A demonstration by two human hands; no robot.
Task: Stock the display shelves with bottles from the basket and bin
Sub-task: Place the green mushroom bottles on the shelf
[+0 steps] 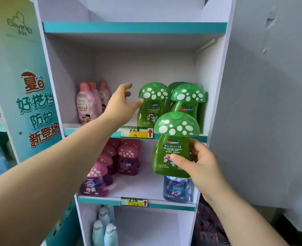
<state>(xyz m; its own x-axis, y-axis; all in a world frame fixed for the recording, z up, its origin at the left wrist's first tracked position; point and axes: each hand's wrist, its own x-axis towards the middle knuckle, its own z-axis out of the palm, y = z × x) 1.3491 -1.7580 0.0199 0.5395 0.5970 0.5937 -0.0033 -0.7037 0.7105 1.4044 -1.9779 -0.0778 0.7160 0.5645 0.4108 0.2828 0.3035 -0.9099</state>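
Our right grip [201, 164] pinches a green translucent plastic bottle with a white-spotted mushroom cap [171, 144] low on its body, thumb across the front label and fingers behind. It holds the bottle upright in front of the shelf lip, not yet on any shelf. Our left grip [122, 105] is spread and reaches into the middle bay, thumb at the cap of the nearest standing bottle; we cannot tell whether it touches. Around them rises the white cardboard display stand with teal edges [215, 86]. Its middle shelf [72, 131] carries matching green mushroom-capped bottles [187, 98] at the right and slim pink bottles [86, 103] at the back left, with a gap between them. Below sit purple mushroom-capped bottles [127, 157] and a blue mushroom-capped bottle [176, 190], and a yellow-and-white price tag [137, 132] sits on the lip. We judge the step in hand is setting the held bottle among the green ones. To do it well, we should lift it clear of the lip and tag, then steady the neighbours, which look top-heavy under those broad caps. It should go down flat, label forward, just left of the cluster, and we release only once it stands.
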